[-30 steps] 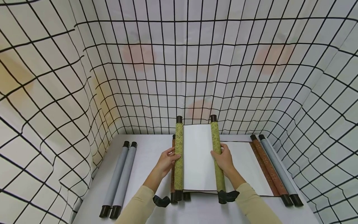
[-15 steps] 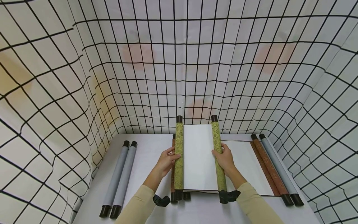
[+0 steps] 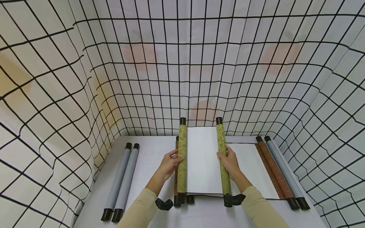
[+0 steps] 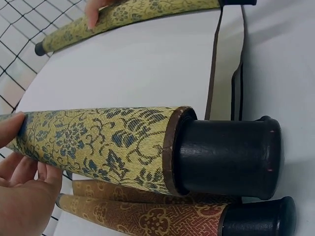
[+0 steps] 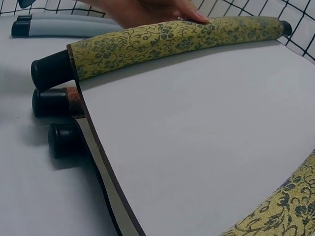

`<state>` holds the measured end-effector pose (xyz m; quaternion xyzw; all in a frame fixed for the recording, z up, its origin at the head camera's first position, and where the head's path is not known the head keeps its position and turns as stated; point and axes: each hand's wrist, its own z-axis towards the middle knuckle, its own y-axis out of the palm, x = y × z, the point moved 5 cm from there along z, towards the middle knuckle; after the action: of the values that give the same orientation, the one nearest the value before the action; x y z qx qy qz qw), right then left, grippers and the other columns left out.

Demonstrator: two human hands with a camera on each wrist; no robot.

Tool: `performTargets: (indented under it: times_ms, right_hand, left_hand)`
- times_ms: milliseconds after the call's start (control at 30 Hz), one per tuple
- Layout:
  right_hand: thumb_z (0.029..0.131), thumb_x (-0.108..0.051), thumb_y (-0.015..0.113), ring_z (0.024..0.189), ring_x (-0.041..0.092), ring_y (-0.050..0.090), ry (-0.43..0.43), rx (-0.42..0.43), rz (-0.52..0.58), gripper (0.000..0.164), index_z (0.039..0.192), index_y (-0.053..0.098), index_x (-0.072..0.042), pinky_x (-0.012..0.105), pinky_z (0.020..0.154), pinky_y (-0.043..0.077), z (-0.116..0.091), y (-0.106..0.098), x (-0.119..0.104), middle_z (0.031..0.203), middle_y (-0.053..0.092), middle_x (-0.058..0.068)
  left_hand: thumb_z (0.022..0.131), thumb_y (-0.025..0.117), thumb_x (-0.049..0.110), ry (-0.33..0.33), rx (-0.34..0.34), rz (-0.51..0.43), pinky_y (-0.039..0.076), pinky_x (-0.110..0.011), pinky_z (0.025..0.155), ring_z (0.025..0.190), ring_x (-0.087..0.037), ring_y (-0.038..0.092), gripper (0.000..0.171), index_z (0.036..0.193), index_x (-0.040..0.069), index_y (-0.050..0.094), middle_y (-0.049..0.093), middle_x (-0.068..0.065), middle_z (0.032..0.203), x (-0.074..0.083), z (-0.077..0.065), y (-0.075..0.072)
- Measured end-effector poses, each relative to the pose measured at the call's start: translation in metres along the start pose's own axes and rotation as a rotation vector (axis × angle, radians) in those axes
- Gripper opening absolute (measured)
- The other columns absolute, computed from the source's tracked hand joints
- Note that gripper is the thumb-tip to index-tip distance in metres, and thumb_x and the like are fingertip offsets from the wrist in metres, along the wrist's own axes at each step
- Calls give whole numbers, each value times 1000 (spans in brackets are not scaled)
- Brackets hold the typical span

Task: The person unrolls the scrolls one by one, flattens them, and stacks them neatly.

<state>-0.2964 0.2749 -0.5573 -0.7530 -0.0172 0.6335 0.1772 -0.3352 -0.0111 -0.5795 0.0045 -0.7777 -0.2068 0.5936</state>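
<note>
A scroll with yellow-green floral brocade is partly unrolled between the hands, its white sheet (image 3: 203, 158) showing. My left hand (image 3: 168, 163) holds its left roll (image 3: 182, 139), thumb on top and fingers beneath. On the other side my right hand (image 3: 230, 161) grips the right roll (image 3: 221, 139), its thumb on the inner side. In the left wrist view the dark end knob (image 4: 229, 160) of the left roll is close. Beneath lies a red-brown brocade scroll, open, with its left roll (image 3: 176, 186) under the yellow-green one and its white sheet (image 3: 248, 164) running right.
The red-brown scroll's right roll (image 3: 276, 174) lies beside a grey roll (image 3: 285, 174) at the table's right. Two grey rolls (image 3: 125, 177) lie on the left of the white table (image 3: 159, 142). Black grid netting (image 3: 176, 72) over white sheeting surrounds the back and sides.
My right hand has shifted slightly right with the right roll, so a little more white sheet shows. The left hand and left roll have stayed nearly still.
</note>
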Motion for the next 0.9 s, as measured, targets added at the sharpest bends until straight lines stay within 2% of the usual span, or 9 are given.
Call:
performTargets:
  times_ms: [167,300,433,533,700,900]
  right_hand:
    - [106,-28,57,113,35,54,12,-3,-11,62,155,36,3,46,91,46,-2,-1,1,135,53,23]
    - [103,-38,64,119,38,52,15,1,-34,69,152,39,3,52,97,44,-2,-2,4,138,51,24]
    - [98,-43,71,122,39,52,10,9,-77,78,152,38,1,54,98,44,-1,-4,9,141,51,24]
    - [98,-40,72,121,40,53,-1,0,-91,78,153,38,2,54,97,45,-1,-5,11,141,51,25]
    - [101,-33,68,122,39,52,-1,-19,-80,75,156,34,2,53,98,44,-1,-7,13,143,49,26]
    - [104,-28,62,129,40,49,4,-37,-71,74,160,26,3,55,104,41,-1,-10,10,149,44,26]
  left_hand:
    - [97,68,0,-13,2,0,45,-39,104,125,-28,55,69,156,-7,33,37,-33,153,0,-1,3]
    - [97,68,1,-17,-6,-4,38,-46,112,135,-35,47,71,157,-6,32,33,-32,156,-1,-2,5]
    - [97,68,2,-12,-18,17,32,-51,116,141,-39,40,72,157,-7,30,30,-34,157,0,-2,6]
    - [97,68,1,-12,-13,18,39,-47,111,134,-35,48,70,157,-8,31,36,-33,154,0,-2,5]
    - [97,67,-1,-3,-2,-3,50,-32,94,112,-21,60,67,155,-8,35,45,-31,147,1,-2,3]
    - [97,67,-2,2,4,-15,53,-31,91,111,-21,61,67,155,-9,35,48,-31,144,-1,-2,0]
